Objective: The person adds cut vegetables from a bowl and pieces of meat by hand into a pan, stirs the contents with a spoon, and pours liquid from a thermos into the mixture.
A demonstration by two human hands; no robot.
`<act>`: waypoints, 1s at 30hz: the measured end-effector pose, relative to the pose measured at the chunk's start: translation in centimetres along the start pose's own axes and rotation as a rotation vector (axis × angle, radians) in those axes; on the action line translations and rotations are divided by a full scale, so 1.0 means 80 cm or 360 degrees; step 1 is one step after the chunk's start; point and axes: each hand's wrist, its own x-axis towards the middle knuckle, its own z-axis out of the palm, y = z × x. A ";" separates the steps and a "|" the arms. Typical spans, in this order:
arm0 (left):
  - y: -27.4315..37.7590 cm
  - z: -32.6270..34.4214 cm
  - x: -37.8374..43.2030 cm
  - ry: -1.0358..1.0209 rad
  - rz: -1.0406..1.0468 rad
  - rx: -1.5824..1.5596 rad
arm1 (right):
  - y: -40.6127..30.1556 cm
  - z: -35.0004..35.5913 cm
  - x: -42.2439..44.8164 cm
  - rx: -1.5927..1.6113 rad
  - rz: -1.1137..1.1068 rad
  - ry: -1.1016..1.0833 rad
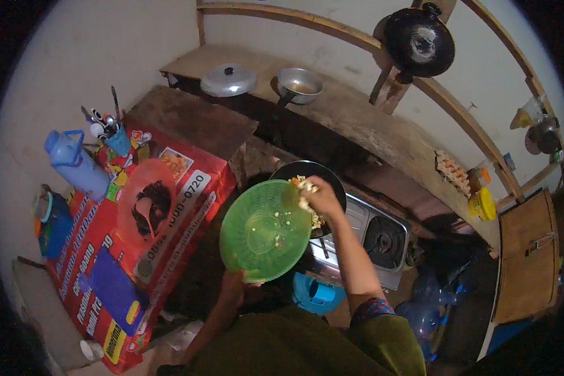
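My left hand (235, 284) grips the lower rim of a green plastic basket (258, 221), tilted toward a black wok (310, 168) on the gas stove. A few pale bits cling to the basket's inside. At its far rim, my right hand (320, 198) has its fingers closed on chopped food (306, 186), pale with some orange pieces. More chopped food (317, 221) shows in the wok beneath that hand. The basket and my right forearm hide part of the wok.
The stove's second burner (384, 239) lies to the right. On the left, a red-covered table (207, 188) bears a pink basin (134, 188), a purple cutting board (115, 291) and a blue jug (77, 164). A saucepan (305, 87) and a lid (228, 82) rest on the back ledge.
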 end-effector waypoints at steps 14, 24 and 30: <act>0.009 0.017 -0.004 0.0153 0.0163 0.0032 | 0.101 -0.081 0.070 -0.0351 0.0098 0.0128; 0.026 0.008 -0.012 -0.0063 0.0182 0.0027 | -0.031 0.080 0.002 -0.1046 -0.0178 -0.0621; 0.041 0.009 -0.032 -0.0052 0.0150 0.0013 | -0.007 0.131 -0.047 -0.1036 -0.0143 -0.0782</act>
